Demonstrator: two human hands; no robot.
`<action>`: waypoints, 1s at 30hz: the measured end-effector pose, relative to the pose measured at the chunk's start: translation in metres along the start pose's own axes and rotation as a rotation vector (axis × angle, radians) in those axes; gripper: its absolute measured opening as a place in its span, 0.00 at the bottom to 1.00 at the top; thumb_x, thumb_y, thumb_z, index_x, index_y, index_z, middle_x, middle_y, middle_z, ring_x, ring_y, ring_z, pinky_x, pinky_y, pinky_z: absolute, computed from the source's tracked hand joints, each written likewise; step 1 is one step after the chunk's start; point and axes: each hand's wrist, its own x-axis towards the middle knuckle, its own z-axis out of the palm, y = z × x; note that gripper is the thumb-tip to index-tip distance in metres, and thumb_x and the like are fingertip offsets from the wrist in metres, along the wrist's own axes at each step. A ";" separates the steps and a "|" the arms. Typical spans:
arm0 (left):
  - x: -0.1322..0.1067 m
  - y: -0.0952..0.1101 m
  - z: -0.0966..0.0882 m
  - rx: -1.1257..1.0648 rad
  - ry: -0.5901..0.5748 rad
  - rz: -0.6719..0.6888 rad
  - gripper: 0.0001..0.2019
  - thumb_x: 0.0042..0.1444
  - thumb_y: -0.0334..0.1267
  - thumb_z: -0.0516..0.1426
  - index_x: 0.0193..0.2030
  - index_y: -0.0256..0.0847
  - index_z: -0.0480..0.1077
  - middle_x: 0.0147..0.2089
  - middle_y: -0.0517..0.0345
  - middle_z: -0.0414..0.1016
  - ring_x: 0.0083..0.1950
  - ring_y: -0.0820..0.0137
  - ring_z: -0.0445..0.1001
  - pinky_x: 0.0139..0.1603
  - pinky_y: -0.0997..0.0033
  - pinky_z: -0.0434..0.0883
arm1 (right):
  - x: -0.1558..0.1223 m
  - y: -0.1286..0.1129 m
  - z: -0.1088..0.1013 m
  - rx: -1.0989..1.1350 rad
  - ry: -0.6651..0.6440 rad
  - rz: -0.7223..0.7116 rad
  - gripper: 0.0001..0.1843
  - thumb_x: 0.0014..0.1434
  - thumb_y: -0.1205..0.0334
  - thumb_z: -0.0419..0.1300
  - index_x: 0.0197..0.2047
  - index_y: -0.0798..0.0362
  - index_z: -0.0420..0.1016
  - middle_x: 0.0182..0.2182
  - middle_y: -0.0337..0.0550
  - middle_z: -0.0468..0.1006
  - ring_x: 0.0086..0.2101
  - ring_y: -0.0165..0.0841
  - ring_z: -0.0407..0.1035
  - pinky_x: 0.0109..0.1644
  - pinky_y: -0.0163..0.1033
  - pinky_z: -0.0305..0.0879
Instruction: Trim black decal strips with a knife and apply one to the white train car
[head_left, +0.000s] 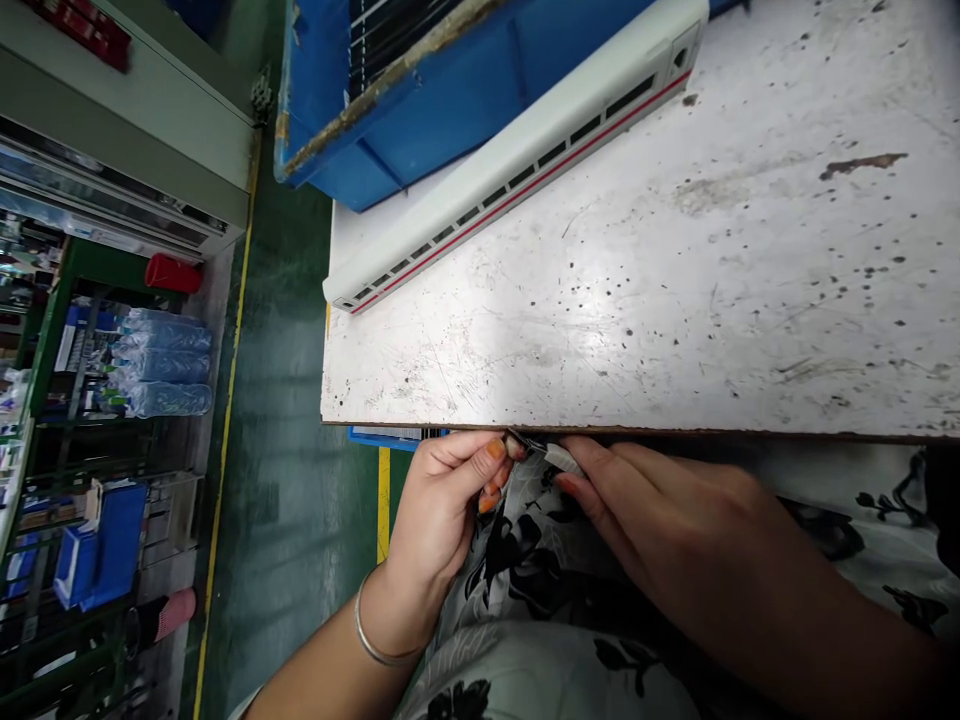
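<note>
At the front edge of the white table, my left hand [450, 490] is closed in a pinch, thumb against fingers, on a small dark piece too small to name. My right hand [675, 510] is closed on a small tool with a whitish handle [562, 459] and a thin metal tip. That tip points left and meets the dark piece at my left fingertips. Farther back on the table lies a model train carriage [517, 160], white with a red stripe and dark windows, apart from both hands.
A worn blue crate [420, 120] holding dark parts stands behind the carriage. The scratched, spotted white table [600, 330] ends just above my hands. Part of another blue bin [397, 437] shows below its edge. Left are a green floor [285, 400] and shelves with wrapped bottles [169, 365].
</note>
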 end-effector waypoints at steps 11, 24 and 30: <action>0.000 0.003 0.004 0.036 0.032 0.007 0.17 0.56 0.41 0.63 0.19 0.37 0.72 0.19 0.61 0.62 0.23 0.77 0.56 0.27 0.71 0.52 | 0.008 0.006 -0.003 0.071 -0.050 -0.016 0.17 0.72 0.65 0.46 0.41 0.52 0.76 0.29 0.42 0.78 0.28 0.39 0.76 0.33 0.46 0.77; -0.002 0.000 0.006 0.031 0.095 0.019 0.19 0.54 0.43 0.65 0.18 0.37 0.71 0.18 0.61 0.63 0.23 0.76 0.56 0.27 0.72 0.53 | 0.010 0.010 -0.004 0.107 -0.130 -0.018 0.14 0.69 0.69 0.48 0.41 0.52 0.75 0.30 0.43 0.79 0.26 0.40 0.75 0.19 0.44 0.64; -0.002 -0.002 0.005 0.031 0.106 0.008 0.18 0.54 0.43 0.66 0.18 0.36 0.72 0.19 0.60 0.64 0.24 0.76 0.57 0.27 0.71 0.53 | 0.009 0.009 -0.006 0.073 -0.152 -0.030 0.16 0.68 0.68 0.48 0.41 0.50 0.77 0.28 0.42 0.78 0.23 0.40 0.73 0.18 0.45 0.61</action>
